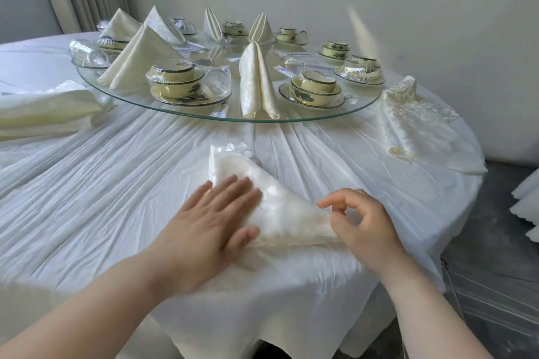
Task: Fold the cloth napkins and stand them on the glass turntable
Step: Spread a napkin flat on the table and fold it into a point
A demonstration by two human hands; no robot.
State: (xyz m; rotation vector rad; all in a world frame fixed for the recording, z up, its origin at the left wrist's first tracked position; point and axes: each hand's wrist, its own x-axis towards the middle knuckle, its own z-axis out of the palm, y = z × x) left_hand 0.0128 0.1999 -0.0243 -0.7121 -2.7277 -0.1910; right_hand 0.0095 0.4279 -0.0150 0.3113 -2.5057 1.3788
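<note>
A cream cloth napkin (280, 207), folded into a triangle, lies flat on the white tablecloth near the table's front edge. My left hand (215, 221) presses flat on its left part, fingers spread. My right hand (358, 221) pinches the napkin's right corner between thumb and forefinger. Beyond it is the round glass turntable (163, 105). Several folded napkins stand on it, the nearest one (258, 81) at its front edge, a larger one (140, 58) at the left, others at the back.
Wrapped bowl-and-saucer sets (175, 81) and wrapped spoons ring the turntable. A stack of cream napkins (43, 111) lies at the left of the table. A loose patterned napkin (414, 119) lies at the right. White walls stand behind; grey floor lies at the right.
</note>
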